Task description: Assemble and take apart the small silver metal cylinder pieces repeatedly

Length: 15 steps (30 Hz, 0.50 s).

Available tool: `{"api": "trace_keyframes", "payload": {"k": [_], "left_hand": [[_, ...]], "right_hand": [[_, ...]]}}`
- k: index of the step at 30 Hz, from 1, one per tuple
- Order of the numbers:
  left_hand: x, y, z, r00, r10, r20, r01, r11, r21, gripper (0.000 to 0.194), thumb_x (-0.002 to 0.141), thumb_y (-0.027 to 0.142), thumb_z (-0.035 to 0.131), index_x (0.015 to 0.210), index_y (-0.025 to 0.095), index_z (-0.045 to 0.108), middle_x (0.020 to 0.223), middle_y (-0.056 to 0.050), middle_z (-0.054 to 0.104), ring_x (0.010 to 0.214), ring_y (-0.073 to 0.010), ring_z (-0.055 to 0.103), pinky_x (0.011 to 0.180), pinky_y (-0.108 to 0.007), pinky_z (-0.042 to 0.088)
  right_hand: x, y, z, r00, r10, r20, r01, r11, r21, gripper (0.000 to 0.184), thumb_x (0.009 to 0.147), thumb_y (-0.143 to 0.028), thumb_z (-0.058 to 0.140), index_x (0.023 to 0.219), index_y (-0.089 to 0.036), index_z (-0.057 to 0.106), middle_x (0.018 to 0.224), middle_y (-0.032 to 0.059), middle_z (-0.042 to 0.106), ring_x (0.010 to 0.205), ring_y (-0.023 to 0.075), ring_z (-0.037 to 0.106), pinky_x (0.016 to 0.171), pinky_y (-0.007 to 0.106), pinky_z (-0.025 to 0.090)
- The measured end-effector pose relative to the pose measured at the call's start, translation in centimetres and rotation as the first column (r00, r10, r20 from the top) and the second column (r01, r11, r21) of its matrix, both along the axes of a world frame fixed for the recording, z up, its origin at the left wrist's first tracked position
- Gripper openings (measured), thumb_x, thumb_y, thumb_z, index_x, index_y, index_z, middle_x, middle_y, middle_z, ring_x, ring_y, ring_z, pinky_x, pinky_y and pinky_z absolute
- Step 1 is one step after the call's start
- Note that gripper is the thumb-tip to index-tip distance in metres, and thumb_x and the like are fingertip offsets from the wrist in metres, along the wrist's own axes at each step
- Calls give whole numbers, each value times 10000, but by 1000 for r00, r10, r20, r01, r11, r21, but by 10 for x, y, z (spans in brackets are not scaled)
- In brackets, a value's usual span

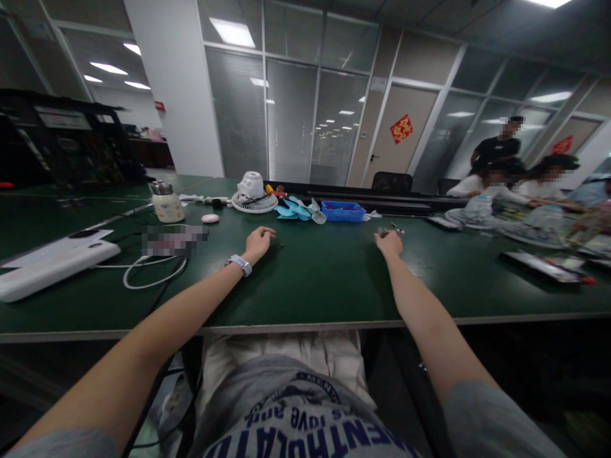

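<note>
Both my arms stretch out over a dark green table [315,280]. My left hand [258,243], with a watch on the wrist, rests on the table with its fingers curled closed; nothing shows in it. My right hand [389,243] lies further right, fingers closed around a small metal thing [387,231] that I cannot make out. Beyond the hands lie a light blue fan blade [298,209], a white fan grille with its motor housing [252,194] and a blue tray [342,211].
A white flat device [52,262] and a looped white cable [153,272] lie at the left, a cream appliance [165,202] behind them. Several people sit and stand at the far right end of the table. The table's front edge runs just before my lap.
</note>
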State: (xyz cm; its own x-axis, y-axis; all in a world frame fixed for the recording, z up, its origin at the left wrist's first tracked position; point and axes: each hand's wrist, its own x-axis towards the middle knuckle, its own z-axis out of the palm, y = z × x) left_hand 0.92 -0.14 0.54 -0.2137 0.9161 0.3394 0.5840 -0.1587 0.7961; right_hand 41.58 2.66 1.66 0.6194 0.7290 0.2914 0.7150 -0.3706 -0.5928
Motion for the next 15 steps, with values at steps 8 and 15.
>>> {"api": "trace_keyframes", "payload": {"k": [8, 15], "left_hand": [[-7, 3, -1, 992, 104, 77, -105, 994, 13, 319, 777, 164, 380, 738, 192, 695, 883, -41, 745, 863, -186, 648, 780, -269, 458], [-11, 7, -5, 996, 86, 20, -86, 996, -3, 272, 674, 121, 402, 682, 200, 662, 680, -27, 671, 692, -182, 608, 652, -269, 433]], "right_hand": [[-75, -13, 23, 908, 182, 378, -316, 889, 331, 491, 843, -267, 567, 1308, -134, 483, 1329, 180, 518, 1238, 307, 456, 1019, 461, 346], [-202, -43, 1, 226, 846, 483, -949, 304, -88, 448, 958, -437, 435, 1364, -265, 520, 1519, 54, 373, 1411, 241, 287, 1135, 452, 240]]}}
